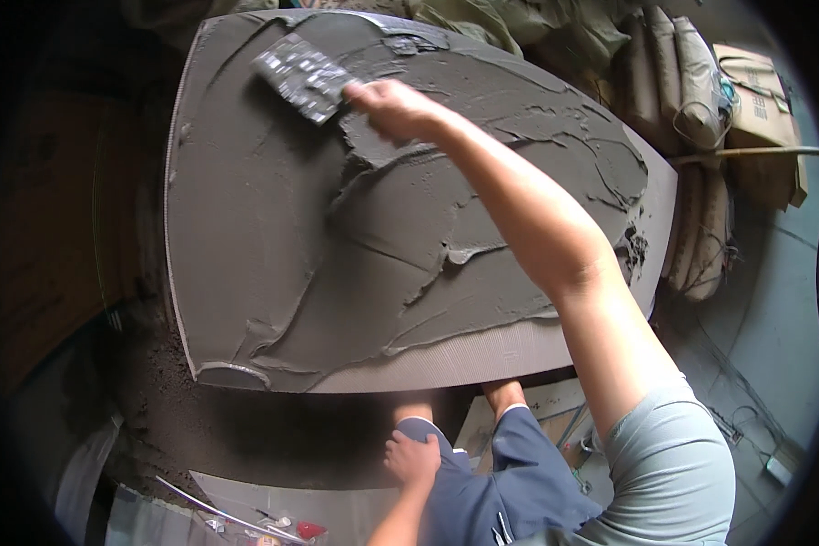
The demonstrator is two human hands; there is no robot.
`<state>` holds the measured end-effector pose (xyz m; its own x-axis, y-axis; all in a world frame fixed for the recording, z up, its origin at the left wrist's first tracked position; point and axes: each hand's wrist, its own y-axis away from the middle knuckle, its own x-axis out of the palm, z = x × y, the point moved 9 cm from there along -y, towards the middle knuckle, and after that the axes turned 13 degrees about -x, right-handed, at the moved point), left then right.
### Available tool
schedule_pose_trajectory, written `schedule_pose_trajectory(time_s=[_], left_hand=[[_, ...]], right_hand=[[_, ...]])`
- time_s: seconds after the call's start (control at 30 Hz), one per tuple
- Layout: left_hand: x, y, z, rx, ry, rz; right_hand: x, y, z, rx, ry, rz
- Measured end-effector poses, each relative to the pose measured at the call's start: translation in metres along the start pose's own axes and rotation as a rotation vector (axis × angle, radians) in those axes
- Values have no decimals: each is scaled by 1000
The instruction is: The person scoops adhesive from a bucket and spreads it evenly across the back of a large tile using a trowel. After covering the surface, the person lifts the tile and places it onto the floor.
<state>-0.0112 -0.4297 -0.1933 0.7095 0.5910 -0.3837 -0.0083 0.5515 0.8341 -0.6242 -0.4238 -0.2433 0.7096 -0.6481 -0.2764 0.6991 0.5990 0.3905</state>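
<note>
My right hand point(393, 107) is closed round the handle of a plastering trowel point(302, 80), its flat rectangular blade speckled with light and dark spots. The blade lies low over the far left part of a large pale board point(491, 355), at or just above a layer of wet grey mortar point(246, 209). Smooth mortar covers the board's left side; ridges and torn edges run through the middle and right. My left hand point(412, 458) rests with its fingers lying on my knee, holding nothing. The trowel's handle is mostly hidden by my right hand.
Filled sacks point(696, 82) and a cardboard box point(755, 114) stand at the far right, with a pale pole point(746, 153) across them. Cables point(746, 400) lie on the floor at right. Small items, including a red one point(311, 530), sit at the lower left.
</note>
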Motion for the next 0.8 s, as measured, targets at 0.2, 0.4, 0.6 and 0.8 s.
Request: schedule_pose_trajectory(time_s=[0.2, 0.4, 0.6, 0.8], left_hand=[[6, 0, -6, -6, -92, -48], [8, 14, -19, -42, -72, -37], [13, 31, -36, -69, -108, -52], [27, 47, -55, -118, -173, -69]], right_hand=[[117, 94, 0, -11, 74, 293], [19, 195, -51, -1, 503, -132], [-159, 333, -164, 453, 313, -612], [-261, 462, -238, 571, -82, -963]])
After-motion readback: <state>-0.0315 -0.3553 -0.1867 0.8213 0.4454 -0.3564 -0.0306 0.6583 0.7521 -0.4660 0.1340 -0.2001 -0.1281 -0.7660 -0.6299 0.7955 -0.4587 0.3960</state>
